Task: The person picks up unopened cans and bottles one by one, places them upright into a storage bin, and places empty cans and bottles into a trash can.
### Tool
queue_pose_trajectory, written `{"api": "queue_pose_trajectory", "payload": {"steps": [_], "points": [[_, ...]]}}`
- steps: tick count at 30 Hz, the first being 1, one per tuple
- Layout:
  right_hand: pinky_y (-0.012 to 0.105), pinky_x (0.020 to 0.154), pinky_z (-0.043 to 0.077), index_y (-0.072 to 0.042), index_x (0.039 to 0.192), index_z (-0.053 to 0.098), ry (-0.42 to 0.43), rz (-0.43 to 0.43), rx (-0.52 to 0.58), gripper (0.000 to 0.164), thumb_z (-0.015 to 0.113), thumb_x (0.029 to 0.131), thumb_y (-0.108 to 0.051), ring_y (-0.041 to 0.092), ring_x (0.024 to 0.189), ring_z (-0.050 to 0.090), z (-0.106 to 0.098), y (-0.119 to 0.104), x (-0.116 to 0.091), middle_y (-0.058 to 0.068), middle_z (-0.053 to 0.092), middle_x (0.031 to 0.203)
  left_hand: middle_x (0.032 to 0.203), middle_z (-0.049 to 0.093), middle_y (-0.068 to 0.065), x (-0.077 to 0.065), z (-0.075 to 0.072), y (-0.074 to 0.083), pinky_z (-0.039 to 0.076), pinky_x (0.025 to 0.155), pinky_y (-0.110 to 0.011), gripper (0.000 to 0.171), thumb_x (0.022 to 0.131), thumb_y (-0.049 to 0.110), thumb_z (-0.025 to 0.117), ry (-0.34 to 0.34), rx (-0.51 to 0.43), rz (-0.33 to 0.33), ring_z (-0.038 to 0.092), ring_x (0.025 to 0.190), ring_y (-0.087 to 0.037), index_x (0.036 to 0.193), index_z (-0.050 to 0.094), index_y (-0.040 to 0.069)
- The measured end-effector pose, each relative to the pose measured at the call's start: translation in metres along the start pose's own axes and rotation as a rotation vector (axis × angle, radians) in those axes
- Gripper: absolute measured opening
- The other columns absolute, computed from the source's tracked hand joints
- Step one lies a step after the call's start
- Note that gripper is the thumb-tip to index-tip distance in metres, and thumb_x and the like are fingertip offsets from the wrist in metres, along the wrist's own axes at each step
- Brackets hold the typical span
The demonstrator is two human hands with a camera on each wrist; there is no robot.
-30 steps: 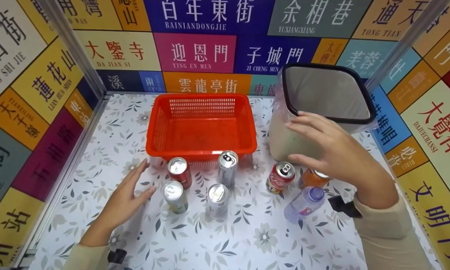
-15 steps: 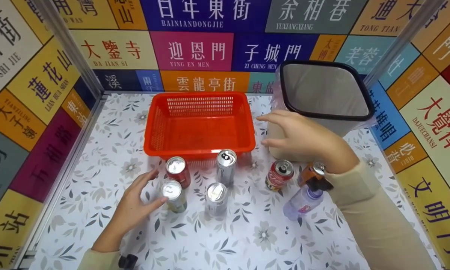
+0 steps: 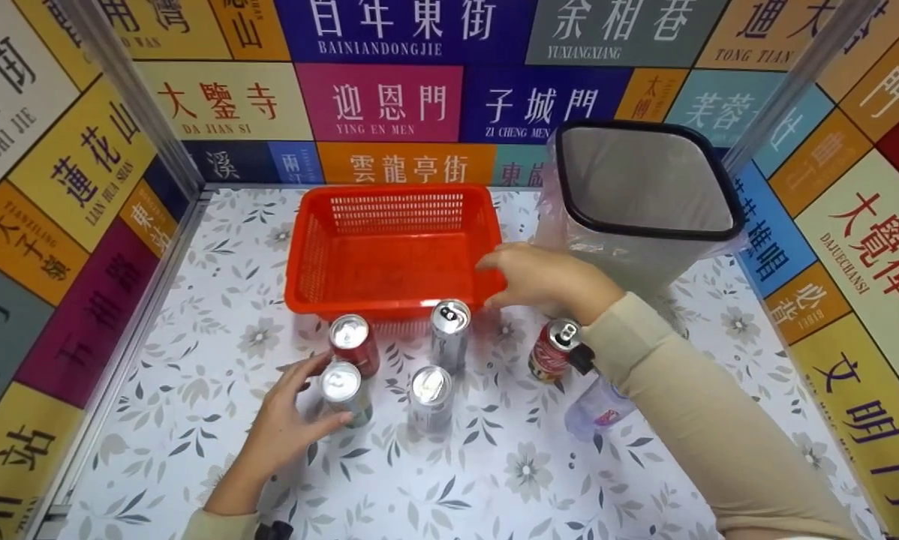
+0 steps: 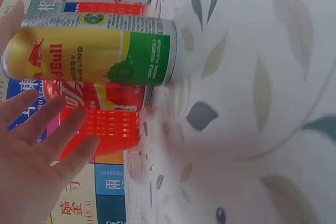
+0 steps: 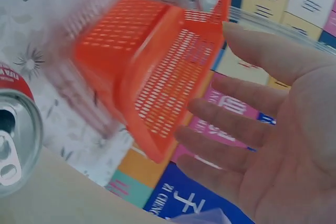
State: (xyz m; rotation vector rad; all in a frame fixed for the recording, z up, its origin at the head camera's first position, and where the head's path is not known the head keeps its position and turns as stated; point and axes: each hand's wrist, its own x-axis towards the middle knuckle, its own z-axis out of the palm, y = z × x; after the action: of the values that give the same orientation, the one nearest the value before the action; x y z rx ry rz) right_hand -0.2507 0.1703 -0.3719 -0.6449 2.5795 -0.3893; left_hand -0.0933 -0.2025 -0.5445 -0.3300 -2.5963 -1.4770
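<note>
Only left wrist is naming the Red Bull can point(image 4: 100, 51); left hand point(image 3: 288, 421) and, near the basket point(image 3: 393, 262), right hand point(image 3: 547, 277) are holding fingers apart.

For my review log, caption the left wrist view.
Left hand beside a yellow-and-green Red Bull can; red can and basket behind it.

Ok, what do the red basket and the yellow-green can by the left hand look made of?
Red basket: probably moulded plastic, slightly glossy, judging by its even colour and perforated walls.
Yellow-green can: likely metal, with smooth printed sides; its bare silvery lid shines.
</note>
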Motion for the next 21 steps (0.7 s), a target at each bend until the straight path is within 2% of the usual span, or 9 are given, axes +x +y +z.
{"api": "queue_pose_trajectory", "payload": {"steps": [4, 7, 12, 18, 21], "points": [[0.052, 0.118, 0.044, -0.007, 0.144, 0.066, -0.048, 0.014, 0.021, 0.055, 0.082, 0.093, -0.018, 0.031, 0.132, 0.057, 0.004, -0.001, 0.014, 0.010, 0.065, 0.144, 0.145, 0.064, -0.002, -0.001, 0.007, 0.003, 0.049, 0.111, -0.053, 0.094, 0.072, 0.027, 0.102, 0.009, 0.047, -0.004, 0.059, 0.134, -0.023, 0.152, 0.057, 0.011], [0.051, 0.115, 0.047, -0.008, 0.137, 0.072, -0.067, 0.003, -0.011, 0.047, 0.082, 0.091, -0.013, 0.030, 0.125, 0.062, 0.007, -0.002, 0.023, 0.008, 0.070, 0.136, 0.146, 0.064, -0.003, -0.002, 0.012, 0.006, 0.046, 0.115, -0.050, 0.095, 0.070, 0.026, 0.103, 0.012, 0.075, -0.019, 0.060, 0.136, -0.024, 0.152, 0.057, 0.010], [0.049, 0.110, 0.052, -0.010, 0.135, 0.074, -0.084, 0.007, -0.067, 0.044, 0.082, 0.091, -0.010, 0.030, 0.117, 0.064, 0.014, -0.004, 0.038, 0.008, 0.073, 0.130, 0.149, 0.063, -0.010, -0.001, 0.017, 0.008, 0.044, 0.117, -0.054, 0.092, 0.072, 0.020, 0.102, 0.015, 0.023, -0.077, 0.058, 0.138, -0.030, 0.151, 0.056, 0.005], [0.046, 0.104, 0.055, -0.009, 0.129, 0.077, -0.111, -0.026, -0.074, 0.037, 0.074, 0.092, -0.004, 0.029, 0.113, 0.064, 0.024, -0.007, 0.053, 0.008, 0.074, 0.122, 0.146, 0.065, -0.012, 0.002, 0.023, 0.012, 0.043, 0.117, -0.058, 0.086, 0.076, 0.025, 0.100, 0.014, -0.025, -0.149, 0.059, 0.137, -0.031, 0.148, 0.057, 0.008], [0.045, 0.104, 0.055, -0.013, 0.128, 0.078, -0.119, 0.001, -0.068, 0.035, 0.070, 0.096, -0.005, 0.027, 0.111, 0.064, 0.031, -0.007, 0.056, 0.006, 0.074, 0.120, 0.146, 0.065, -0.013, 0.003, 0.027, 0.013, 0.042, 0.118, -0.058, 0.086, 0.076, 0.026, 0.099, 0.009, -0.036, -0.175, 0.058, 0.138, -0.032, 0.148, 0.056, 0.008]]}}
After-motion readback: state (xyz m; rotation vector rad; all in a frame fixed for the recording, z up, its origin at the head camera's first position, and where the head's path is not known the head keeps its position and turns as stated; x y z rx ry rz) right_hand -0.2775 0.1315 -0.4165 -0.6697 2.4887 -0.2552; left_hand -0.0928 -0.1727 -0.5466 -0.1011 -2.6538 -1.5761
